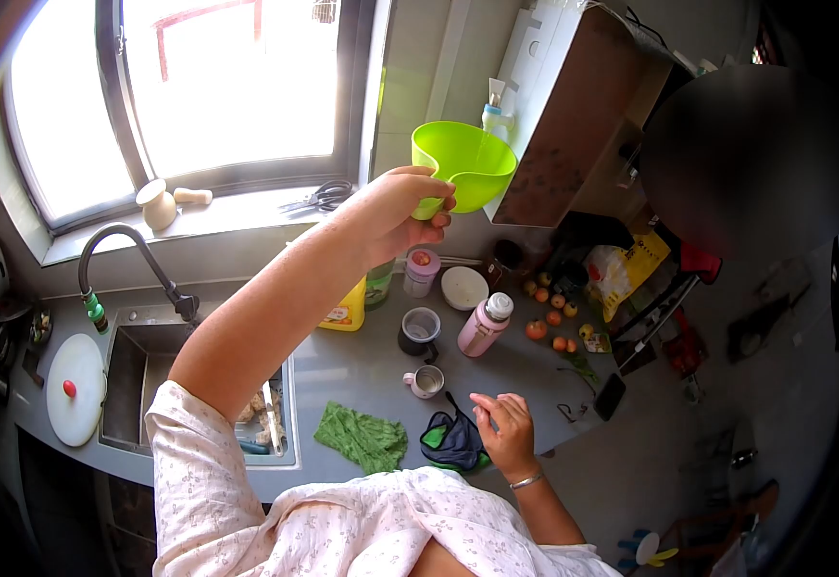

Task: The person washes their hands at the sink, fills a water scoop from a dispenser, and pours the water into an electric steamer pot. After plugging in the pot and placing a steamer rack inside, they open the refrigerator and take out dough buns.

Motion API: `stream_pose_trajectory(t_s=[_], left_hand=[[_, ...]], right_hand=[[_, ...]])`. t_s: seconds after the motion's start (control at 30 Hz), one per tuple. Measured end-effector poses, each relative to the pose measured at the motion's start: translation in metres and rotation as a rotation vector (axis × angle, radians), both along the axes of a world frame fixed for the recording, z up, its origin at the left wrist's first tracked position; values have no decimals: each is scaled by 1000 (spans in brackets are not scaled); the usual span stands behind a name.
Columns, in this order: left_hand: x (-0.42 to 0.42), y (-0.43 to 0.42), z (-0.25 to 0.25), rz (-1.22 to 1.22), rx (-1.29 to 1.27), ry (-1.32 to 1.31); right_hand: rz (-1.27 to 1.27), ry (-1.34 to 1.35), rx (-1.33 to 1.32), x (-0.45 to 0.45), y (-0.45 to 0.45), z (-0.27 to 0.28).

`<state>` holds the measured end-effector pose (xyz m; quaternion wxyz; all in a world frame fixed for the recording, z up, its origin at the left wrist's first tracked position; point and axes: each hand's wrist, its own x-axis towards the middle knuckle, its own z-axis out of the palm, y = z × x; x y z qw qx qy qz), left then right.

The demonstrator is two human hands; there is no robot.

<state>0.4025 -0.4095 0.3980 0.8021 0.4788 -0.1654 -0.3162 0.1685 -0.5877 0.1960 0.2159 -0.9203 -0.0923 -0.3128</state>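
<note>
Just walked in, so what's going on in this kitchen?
One person's left hand holds a lime-green plastic container up near the wall, above the gray countertop. Their right hand looks empty, fingers loosely open, near a dark pouch. A pink thermos, a small mug and a crumpled green cloth sit on the countertop.

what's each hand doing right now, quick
Left hand: closed, holding the green container up
Right hand: open, fingers loosely bent, nothing seen in it, near the dark pouch

Smooth green plastic container (482, 173), matt grey counter (342, 370), crumpled green cloth (362, 438), shiny metal sink (131, 385)
</note>
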Motion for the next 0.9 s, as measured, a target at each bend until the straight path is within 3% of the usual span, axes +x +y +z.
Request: stream_pose_trajectory(t_s=[0.9], left_hand=[[-5,5,-2,8,45,-77]], right_hand=[[-11,52,31,-2,-1,-4]])
